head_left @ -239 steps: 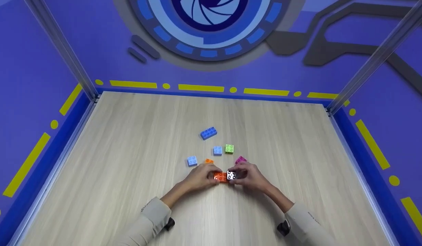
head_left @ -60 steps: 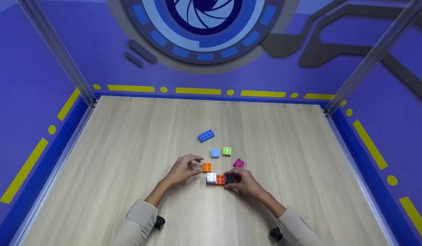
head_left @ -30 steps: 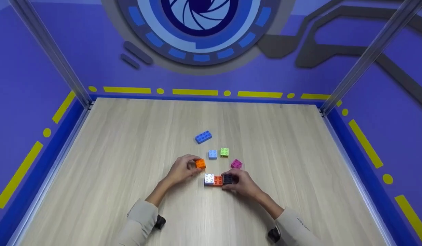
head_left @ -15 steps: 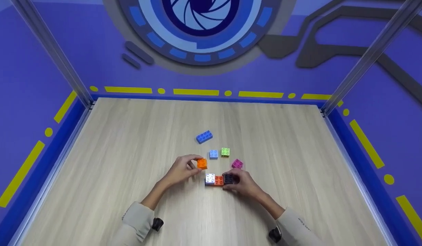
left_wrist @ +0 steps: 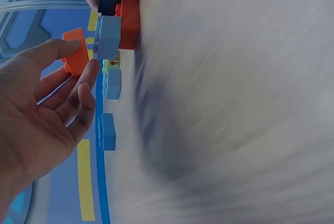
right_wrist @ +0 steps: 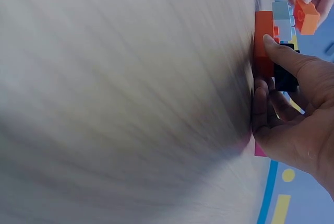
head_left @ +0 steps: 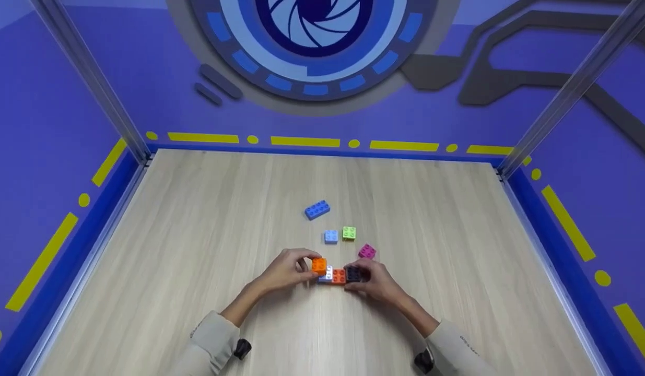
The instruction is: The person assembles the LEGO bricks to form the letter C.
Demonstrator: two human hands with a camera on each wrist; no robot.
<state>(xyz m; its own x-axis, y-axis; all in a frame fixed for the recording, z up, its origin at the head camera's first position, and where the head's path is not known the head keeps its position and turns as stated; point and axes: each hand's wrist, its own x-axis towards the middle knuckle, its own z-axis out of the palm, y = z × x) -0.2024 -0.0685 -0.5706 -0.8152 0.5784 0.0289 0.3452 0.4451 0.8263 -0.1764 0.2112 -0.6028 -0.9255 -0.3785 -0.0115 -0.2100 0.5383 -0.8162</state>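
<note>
My left hand [head_left: 286, 270] pinches a small orange toy brick [head_left: 319, 266] between thumb and fingers. In the left wrist view that brick [left_wrist: 77, 51] is tilted and stands just apart from the light blue brick [left_wrist: 108, 37]. The light blue brick sits on one end of a longer red-orange brick [head_left: 338, 276] lying on the table. On its other end is a black brick [head_left: 353, 274]. My right hand [head_left: 378, 282] grips this black end, its thumb on the red-orange brick [right_wrist: 264, 23] in the right wrist view. The far-side fingertips are partly hidden.
Beyond the hands lie a long blue brick [head_left: 317, 210], a small light blue brick [head_left: 331, 236], a lime green brick [head_left: 349, 233] and a magenta brick [head_left: 367, 251], the last close to my right hand. Purple-blue panels [head_left: 322, 117] wall the wooden table [head_left: 207, 209].
A light blue brick was put on the red-orange brick's left end. My left hand then picked up the orange brick and brought it over that light blue brick. My right hand keeps its grip.
</note>
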